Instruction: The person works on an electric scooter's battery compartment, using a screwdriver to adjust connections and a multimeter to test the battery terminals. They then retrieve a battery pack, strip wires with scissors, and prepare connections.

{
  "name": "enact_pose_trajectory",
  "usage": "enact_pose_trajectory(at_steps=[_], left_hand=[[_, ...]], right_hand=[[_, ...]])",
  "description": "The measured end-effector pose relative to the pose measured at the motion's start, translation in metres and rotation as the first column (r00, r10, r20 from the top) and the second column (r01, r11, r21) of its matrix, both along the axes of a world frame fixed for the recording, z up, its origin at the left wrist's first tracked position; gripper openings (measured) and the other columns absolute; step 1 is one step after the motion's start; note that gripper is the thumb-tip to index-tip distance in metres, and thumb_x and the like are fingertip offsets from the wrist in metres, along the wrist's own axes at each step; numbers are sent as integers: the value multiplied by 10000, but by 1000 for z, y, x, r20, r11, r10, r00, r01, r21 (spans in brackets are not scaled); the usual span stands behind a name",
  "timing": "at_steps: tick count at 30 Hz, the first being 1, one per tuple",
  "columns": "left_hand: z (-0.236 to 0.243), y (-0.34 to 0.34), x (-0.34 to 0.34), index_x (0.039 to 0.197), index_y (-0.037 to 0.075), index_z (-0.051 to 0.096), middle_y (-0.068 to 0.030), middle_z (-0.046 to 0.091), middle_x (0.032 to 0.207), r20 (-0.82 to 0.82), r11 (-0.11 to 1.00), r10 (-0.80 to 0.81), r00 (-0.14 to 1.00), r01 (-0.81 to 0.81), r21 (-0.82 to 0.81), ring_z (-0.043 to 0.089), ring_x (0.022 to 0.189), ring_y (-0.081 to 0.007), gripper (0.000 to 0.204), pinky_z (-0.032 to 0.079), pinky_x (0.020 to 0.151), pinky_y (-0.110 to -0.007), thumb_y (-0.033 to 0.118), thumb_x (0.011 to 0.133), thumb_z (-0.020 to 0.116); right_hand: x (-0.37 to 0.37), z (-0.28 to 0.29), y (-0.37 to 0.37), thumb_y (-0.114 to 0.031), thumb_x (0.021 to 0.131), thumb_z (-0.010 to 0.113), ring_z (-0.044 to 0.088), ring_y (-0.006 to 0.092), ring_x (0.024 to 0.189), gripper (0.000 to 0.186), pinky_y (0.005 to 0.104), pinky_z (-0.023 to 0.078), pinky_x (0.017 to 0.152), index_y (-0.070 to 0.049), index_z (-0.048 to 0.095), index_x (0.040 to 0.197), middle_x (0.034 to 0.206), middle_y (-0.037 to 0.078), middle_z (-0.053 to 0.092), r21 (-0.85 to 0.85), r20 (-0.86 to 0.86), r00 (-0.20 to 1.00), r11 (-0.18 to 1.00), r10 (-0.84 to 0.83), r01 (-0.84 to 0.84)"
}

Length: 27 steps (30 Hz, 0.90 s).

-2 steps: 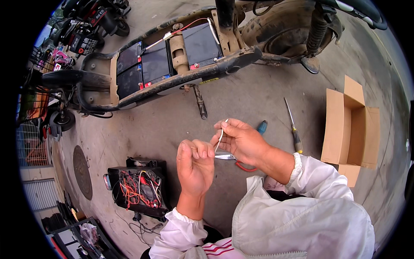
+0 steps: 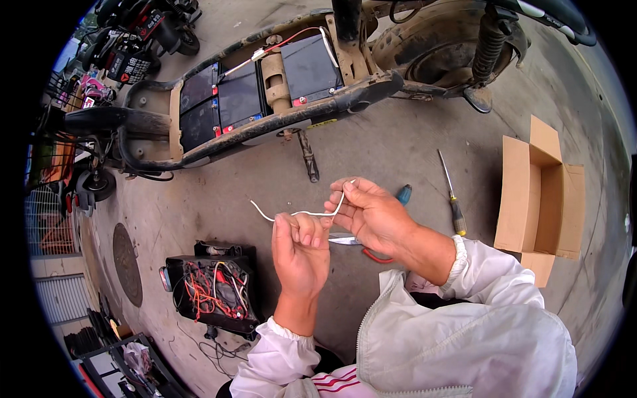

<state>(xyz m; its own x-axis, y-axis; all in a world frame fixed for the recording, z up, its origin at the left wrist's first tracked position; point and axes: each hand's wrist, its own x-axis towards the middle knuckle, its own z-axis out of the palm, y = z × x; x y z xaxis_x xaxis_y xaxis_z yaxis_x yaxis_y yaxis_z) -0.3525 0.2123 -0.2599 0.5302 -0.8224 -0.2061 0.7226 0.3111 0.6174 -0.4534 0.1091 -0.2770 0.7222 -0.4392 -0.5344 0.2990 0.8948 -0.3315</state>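
Note:
A thin white wire (image 2: 306,213) runs between my two hands, its loose end curving out past the left one. My left hand (image 2: 302,249) is closed, with the wire pinched at its fingertips. The wire's other end is gripped between thumb and fingers of my right hand (image 2: 375,215). Just below the right hand shows a silver-bladed cutting tool (image 2: 346,240) with a red handle (image 2: 377,257). Part of it is hidden, and I cannot tell whether it touches that hand. Beyond the right hand, a blue tool handle (image 2: 403,194) shows in part.
An electric scooter frame (image 2: 252,142) with several black batteries (image 2: 240,96) lies ahead. A screwdriver (image 2: 456,211) and an open cardboard box (image 2: 514,192) are at right. At left sits a black case (image 2: 219,285) full of tangled wires, near a round floor cover (image 2: 127,264).
More of the white wire now shows: it stretches across to the left hand and its end sticks out beyond it. Both hands stay nearly in place.

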Motion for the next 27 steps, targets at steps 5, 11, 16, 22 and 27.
enact_pose_trajectory(at_steps=[5,11,16,22,27], left_hand=[[-6,0,-3,731,125,346,7,335,662,-68,1000,-8,998,9,11,298,628,-123,407,392,728,-330,322,1086,335],[15,1,-4,746,129,353,14,329,652,104,969,-160,982,136,205,306,606,-118,386,376,676,-323,307,1088,333],[20,3,-1,764,120,362,14,336,652,121,954,-223,967,191,233,312,601,-113,368,374,665,-326,295,1087,339],[21,9,3,755,134,345,17,317,647,132,950,-236,963,200,240,308,601,-111,369,368,657,-326,292,1088,334],[21,9,7,757,136,349,21,308,642,143,949,-252,957,216,229,300,595,-106,367,369,656,-322,300,1085,347]], right_hand=[[-3,-4,5,-178,1041,467,554,149,793,217,282,480,765,3,565,1109,843,32,563,-39,38,998,997,-58,60],[-13,-1,-1,-150,1029,467,466,113,711,210,254,416,665,23,578,1073,777,10,516,-161,-61,992,979,115,-123],[-16,2,-4,-154,1019,500,447,120,688,208,252,405,634,30,592,1044,756,12,500,-200,-105,985,968,135,-154],[-22,-5,-14,-156,1017,504,456,123,696,213,253,403,636,38,591,1045,760,14,500,-222,-128,986,966,104,-130],[-25,-2,-19,-133,1015,505,453,124,699,207,256,409,641,58,580,1038,761,19,496,-206,-136,988,974,68,-96]])
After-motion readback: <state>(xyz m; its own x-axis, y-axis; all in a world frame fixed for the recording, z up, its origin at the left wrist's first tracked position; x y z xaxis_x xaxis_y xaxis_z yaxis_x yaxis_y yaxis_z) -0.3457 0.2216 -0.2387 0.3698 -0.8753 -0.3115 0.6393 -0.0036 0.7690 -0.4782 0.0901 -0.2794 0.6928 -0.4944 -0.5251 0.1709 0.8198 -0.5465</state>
